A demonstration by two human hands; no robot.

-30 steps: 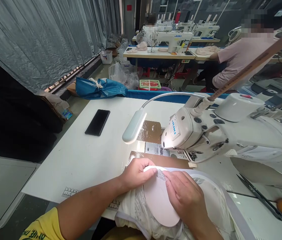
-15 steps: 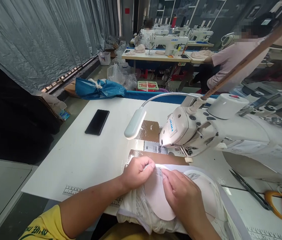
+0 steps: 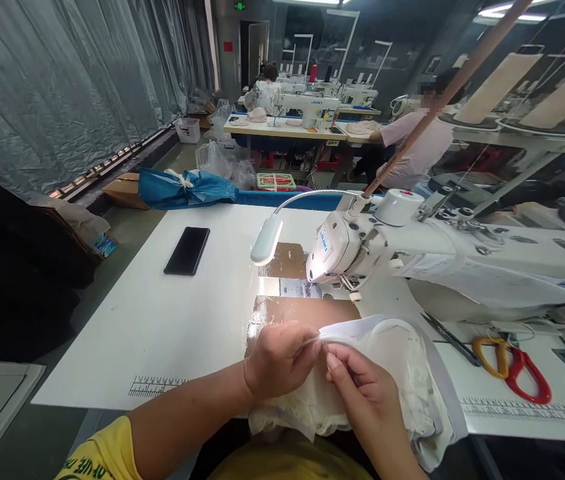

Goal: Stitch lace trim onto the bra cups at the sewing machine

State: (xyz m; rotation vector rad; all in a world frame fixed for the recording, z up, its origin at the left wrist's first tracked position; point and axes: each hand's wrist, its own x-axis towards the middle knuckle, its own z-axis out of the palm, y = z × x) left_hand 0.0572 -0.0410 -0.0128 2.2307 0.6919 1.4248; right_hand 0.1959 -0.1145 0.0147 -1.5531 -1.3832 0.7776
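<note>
A white bra [image 3: 402, 357] with padded cups and lace lies over the front edge of the table, partly hanging down. My left hand [image 3: 279, 360] is closed, pinching the upper edge of the bra between thumb and fingers. Close beside it, my right hand [image 3: 365, 387] pinches the same edge, its fingertips almost meeting the left ones. One rounded cup stands up to the right of my hands. The other cup is mostly hidden behind them. Just beyond is the head of a white sewing machine [image 3: 337, 247], with its needle area lit.
A black phone [image 3: 187, 251] lies on the white table [image 3: 127, 300] at left. Scissors with red and orange handles [image 3: 527, 377] and dark tweezers [image 3: 449, 339] are at right. A lamp [image 3: 267, 240] hangs beside the machine head. Co-workers sit at machines farther back.
The broad pale cup that faced up between my hands has been turned, and its edge is now pinched. My view has shifted right, showing more of the scissors.
</note>
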